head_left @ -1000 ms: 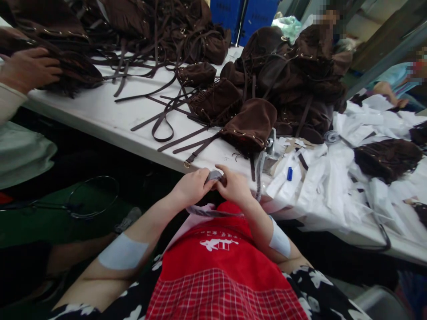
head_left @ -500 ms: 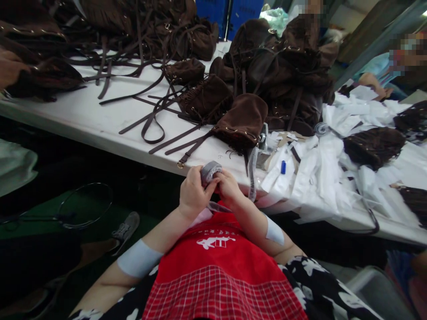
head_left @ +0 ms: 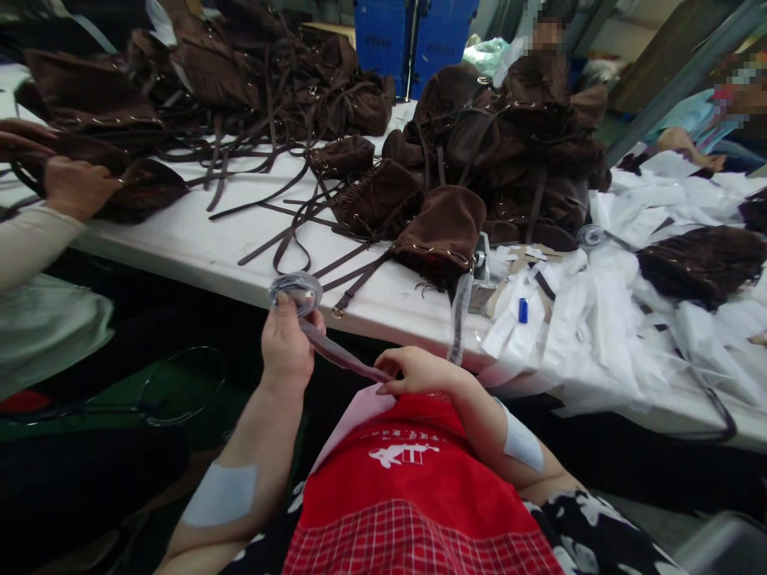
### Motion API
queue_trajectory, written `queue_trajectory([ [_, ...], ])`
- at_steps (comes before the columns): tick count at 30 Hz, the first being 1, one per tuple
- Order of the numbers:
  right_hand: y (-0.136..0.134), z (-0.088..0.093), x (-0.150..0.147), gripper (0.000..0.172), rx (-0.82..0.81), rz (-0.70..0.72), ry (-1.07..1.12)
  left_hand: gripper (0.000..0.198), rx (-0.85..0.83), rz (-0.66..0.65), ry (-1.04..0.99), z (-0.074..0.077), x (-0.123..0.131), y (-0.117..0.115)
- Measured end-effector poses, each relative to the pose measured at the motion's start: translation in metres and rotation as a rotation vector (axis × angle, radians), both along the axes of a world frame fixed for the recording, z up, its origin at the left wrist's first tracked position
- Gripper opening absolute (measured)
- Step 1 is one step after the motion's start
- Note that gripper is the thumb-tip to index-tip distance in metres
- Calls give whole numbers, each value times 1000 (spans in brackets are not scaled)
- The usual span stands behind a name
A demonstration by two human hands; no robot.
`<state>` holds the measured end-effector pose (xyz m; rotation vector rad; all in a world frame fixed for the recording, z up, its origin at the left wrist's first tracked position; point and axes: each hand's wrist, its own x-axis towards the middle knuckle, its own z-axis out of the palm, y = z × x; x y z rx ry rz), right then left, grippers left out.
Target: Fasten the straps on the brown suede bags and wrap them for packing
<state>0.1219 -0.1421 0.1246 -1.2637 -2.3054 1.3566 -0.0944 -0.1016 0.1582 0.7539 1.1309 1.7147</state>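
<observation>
My left hand (head_left: pixel 288 339) is wrapped round a coiled strap (head_left: pixel 303 289) that looks sheathed in clear plastic, just in front of the table edge. From the coil an unrolled grey-brown length (head_left: pixel 341 354) slants down to my right hand (head_left: pixel 413 371). There the thumb and fingertips pinch the strap close to my red apron. Beyond the hands, a brown fringed drawstring bag (head_left: pixel 442 226) lies on the white table, its strap with a gold buckle (head_left: pixel 339 311) reaching the edge.
More brown bags (head_left: pixel 515 120) are heaped at the back of the table (head_left: pixel 197 247). White wrapping strips (head_left: pixel 590 311) and a blue object (head_left: pixel 523 310) cover its right part. At the left, a co-worker's hand (head_left: pixel 77 188) grips a bag. Another person sits at far right.
My hands have drawn apart: the left went left with the coil, the right stayed near the apron. A length of strap now stretches between them. The co-worker's hand has come into fuller view.
</observation>
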Motion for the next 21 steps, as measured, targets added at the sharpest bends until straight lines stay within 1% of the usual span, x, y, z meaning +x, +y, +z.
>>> queue_trajectory([
  [1,-3,-1,0,32,-7,38,7,38,-25,-18,-26,5,-8,0],
  [2,-5,-2,1,24,10,65,12,37,-63,-45,-54,10,-17,0],
  [3,-8,-1,1,21,42,76,13,37,-107,-99,-76,12,-24,-1],
  [4,-10,1,2,22,77,70,17,38,-148,-176,-77,14,-30,-3],
  [5,-12,5,2,28,101,46,30,38,-183,-274,-44,13,-35,-6],
  [6,-13,9,2,35,116,3,58,39,-210,-383,29,12,-37,-10],
  [8,-14,20,1,46,148,-126,137,39,-250,-584,271,7,-35,-18],
  [10,-13,33,-2,47,231,-244,160,37,-251,-748,562,0,-27,-25],
  [11,-12,39,-4,48,290,-265,129,36,-220,-811,702,-2,-21,-27],
  [13,-9,49,-9,50,394,-210,13,30,-107,-893,959,-5,-11,-30],
  [15,-7,55,-14,45,432,-100,-119,26,-17,-946,1168,-5,-4,-31],
  [17,-5,56,-18,37,419,-27,-226,27,-19,-988,1327,-2,0,-32],
  [19,-4,54,-21,31,399,-9,-303,30,-51,-1015,1441,3,4,-34],
  [21,-4,50,-23,28,384,-2,-351,30,-58,-1045,1505,8,6,-35],
])
